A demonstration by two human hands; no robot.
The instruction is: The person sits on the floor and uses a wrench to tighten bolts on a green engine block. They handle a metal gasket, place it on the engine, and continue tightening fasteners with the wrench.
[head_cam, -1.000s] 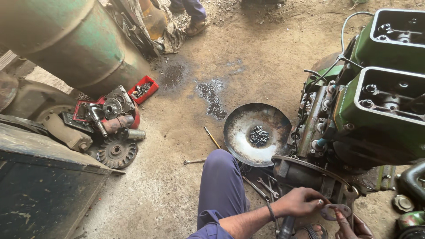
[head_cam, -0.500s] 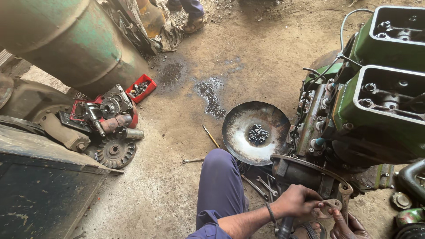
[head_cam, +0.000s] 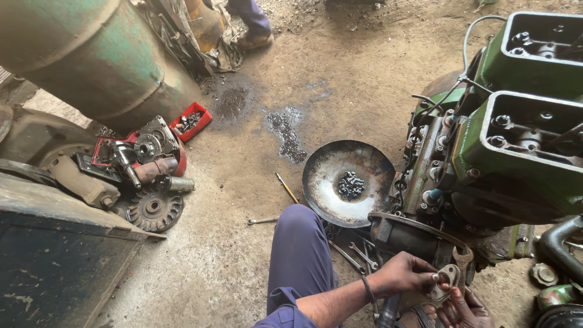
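Both hands hold a small flat metal flange plate (head_cam: 445, 287) with a round centre hole, low in front of the person. The left hand (head_cam: 404, 273) closes its fingers on the plate's left edge; the right hand (head_cam: 464, 310), partly cut off by the frame edge, supports the plate from below with curled fingers. Just above the right hand an open-end wrench (head_cam: 463, 261) stands against the dark engine housing (head_cam: 413, 237).

Beyond the left hand, a shallow round steel pan (head_cam: 331, 176), worn and scuffed, lies on the dirt floor (head_cam: 243, 255); a small heap of dark bolts and nuts (head_cam: 350, 184) sits at its centre. Further left and well apart, a small red rectangular tray (head_cam: 192, 121) contains loose small metal parts.

Loose spanners (head_cam: 358, 254) lie on the floor between pan and left hand. To the right of the hands stands a green engine block (head_cam: 516, 152), oily, its top open. Far left lie a toothed gear (head_cam: 152, 208) and a green drum (head_cam: 91, 61).
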